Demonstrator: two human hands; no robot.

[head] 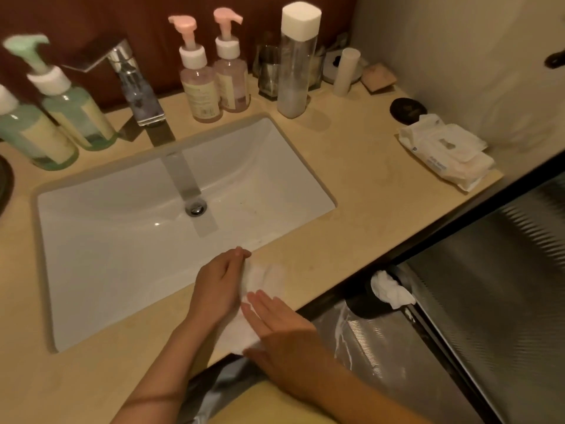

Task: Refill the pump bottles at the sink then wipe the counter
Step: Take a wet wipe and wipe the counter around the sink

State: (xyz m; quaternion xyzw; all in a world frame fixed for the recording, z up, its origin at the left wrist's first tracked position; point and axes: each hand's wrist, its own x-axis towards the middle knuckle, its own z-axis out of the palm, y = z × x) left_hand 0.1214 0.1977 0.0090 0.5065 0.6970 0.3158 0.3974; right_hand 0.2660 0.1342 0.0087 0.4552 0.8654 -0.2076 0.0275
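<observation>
Both hands work a white wipe (pixel 260 298) on the front edge of the beige surface (pixel 360 185), just in front of the sink (pixel 122 240). The left hand (pixel 218 286) pinches the wipe's far side between thumb and fingers, its fingertips (pixel 241 252) reaching the sink's near rim. The right hand (pixel 281 341) lies flat and unclenched on the wipe's near part, fingers straight, pressing it onto the surface.

Beyond the left hand, across the basin, stand two pink-topped pump bottles (pixel 214 71) side by side, just right of the chrome faucet (pixel 134 84). Farther to that hand's left, two green pump bottles (pixel 52 108) stand at the surface's back corner. Beyond the right hand rises a tall clear bottle with a white cap (pixel 295 59), and far off to its right lie packs of wipes (pixel 446 151) near the wall. Just right of the right hand, below the surface edge, a crumpled white tissue (pixel 391 289) sits in a dark bin.
</observation>
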